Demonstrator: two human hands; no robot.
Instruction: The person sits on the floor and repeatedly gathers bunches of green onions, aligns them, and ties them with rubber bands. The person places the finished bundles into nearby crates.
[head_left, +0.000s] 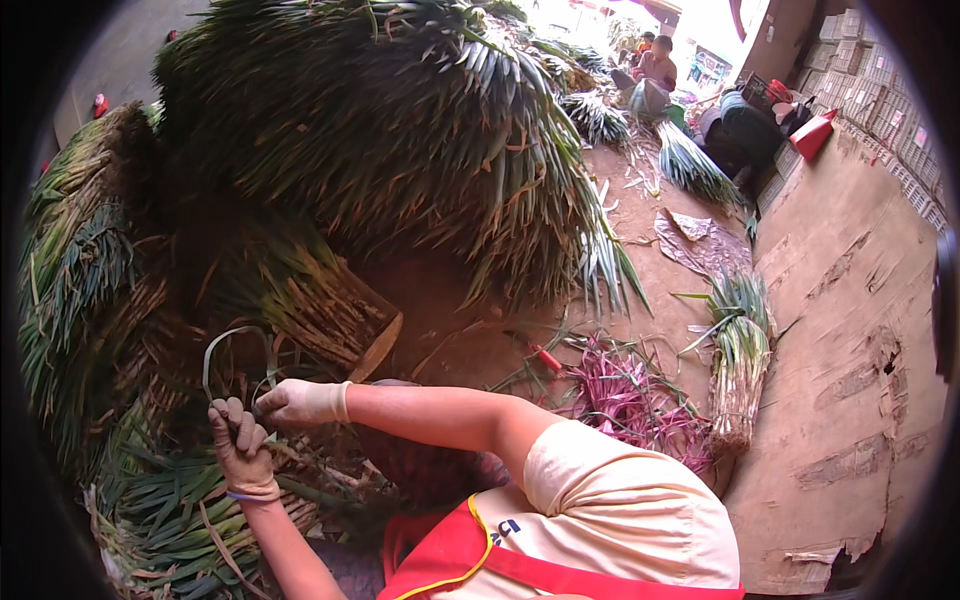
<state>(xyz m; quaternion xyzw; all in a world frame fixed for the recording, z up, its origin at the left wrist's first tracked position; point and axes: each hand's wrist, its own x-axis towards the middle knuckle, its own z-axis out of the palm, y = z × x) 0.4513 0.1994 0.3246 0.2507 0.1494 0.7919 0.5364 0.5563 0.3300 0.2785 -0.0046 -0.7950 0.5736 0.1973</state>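
Note:
Both my hands wear pale, soiled gloves. My left hand (244, 450) has its fingers curled, with one end of a thin green strip (208, 360), which looks like a leaf, at its fingertips. My right hand (300, 403) pinches the strip close beside it, and the strip rises in a loop above both hands. Beyond the loop lies a bundle of green onions or leeks (330, 315), its cut root ends facing right. Loose green stalks (180, 510) spread below and left of my left hand. What lies directly under my hands is partly hidden.
A tall heap of green onions (360, 142) rises ahead, with another stack (67, 262) at left. Purple-pink strips (615, 390) and a tied bundle (739, 375) lie at right, by a worn wooden board (840, 375). Farther back sits another person (656, 71), near stacked crates (870, 75).

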